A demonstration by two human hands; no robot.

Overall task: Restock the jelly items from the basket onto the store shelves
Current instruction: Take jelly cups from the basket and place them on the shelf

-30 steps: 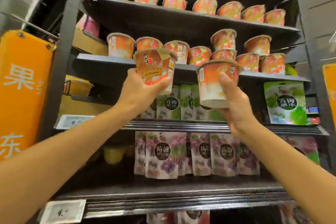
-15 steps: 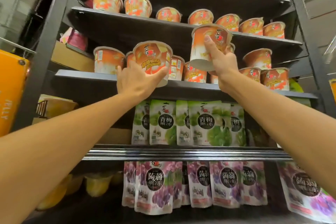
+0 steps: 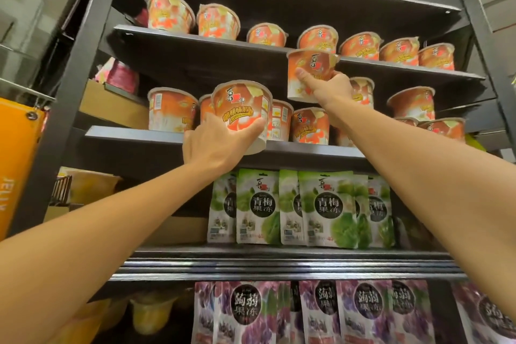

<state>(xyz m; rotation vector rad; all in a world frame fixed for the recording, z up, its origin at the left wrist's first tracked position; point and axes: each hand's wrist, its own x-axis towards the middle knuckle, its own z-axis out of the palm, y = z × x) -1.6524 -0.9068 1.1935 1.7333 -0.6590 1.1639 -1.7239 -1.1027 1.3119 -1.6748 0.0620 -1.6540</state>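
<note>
Orange paper jelly cups (image 3: 360,46): rows on two black metal shelves (image 3: 134,134). Green foil pouches (image 3: 257,207): directly below. Purple foil pouches (image 3: 245,313): lowest.

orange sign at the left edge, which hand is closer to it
Left. The left hand, gripping a cup by the shelf, is right of the sign; the right hand, gripping a second cup, is farther right and higher up.

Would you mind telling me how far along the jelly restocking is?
Orange jelly cups already line two shelves. The left hand holds one cup at the lower shelf's edge; the right hand holds another cup by the upper shelf. Both need placing; the basket is unseen.
</note>
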